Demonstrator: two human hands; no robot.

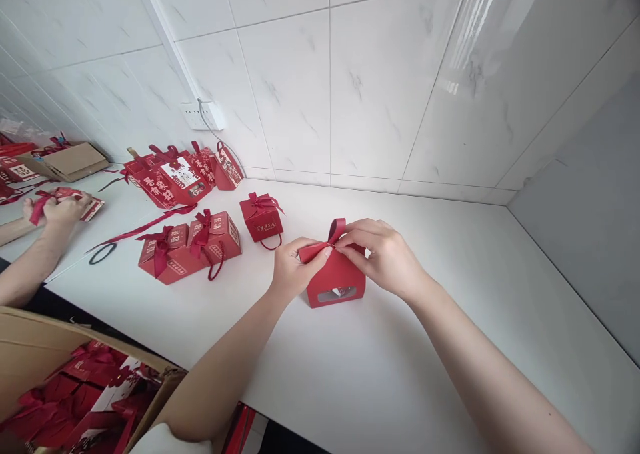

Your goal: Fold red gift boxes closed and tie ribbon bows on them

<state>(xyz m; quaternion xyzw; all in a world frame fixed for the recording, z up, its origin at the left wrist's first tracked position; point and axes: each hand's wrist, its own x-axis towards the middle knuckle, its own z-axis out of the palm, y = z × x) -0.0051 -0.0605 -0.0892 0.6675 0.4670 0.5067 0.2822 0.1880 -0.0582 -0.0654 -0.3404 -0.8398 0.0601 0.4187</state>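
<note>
A red gift box (334, 279) with a small clear window low on its front stands upright on the white table before me. A red strap loop (337, 229) rises from its peaked top. My left hand (295, 267) is closed on the box's upper left side, its thumb pressed by the top seam. From the right, my right hand (383, 254) pinches the top edge of the same box, close under the loop. Whether a thin tie lies between those fingertips is too small to tell. Left of my hands stands a small red box with a bow (261, 221).
Two bow-tied red boxes (193, 251) stand left on the table (450, 347). Behind them are several red bags (167, 181) by the tiled wall, beside loose ribbon (145, 226) and a black ring (103, 253). Another person's hands (63, 207) hold a red box. A carton (165, 361) sits lower left.
</note>
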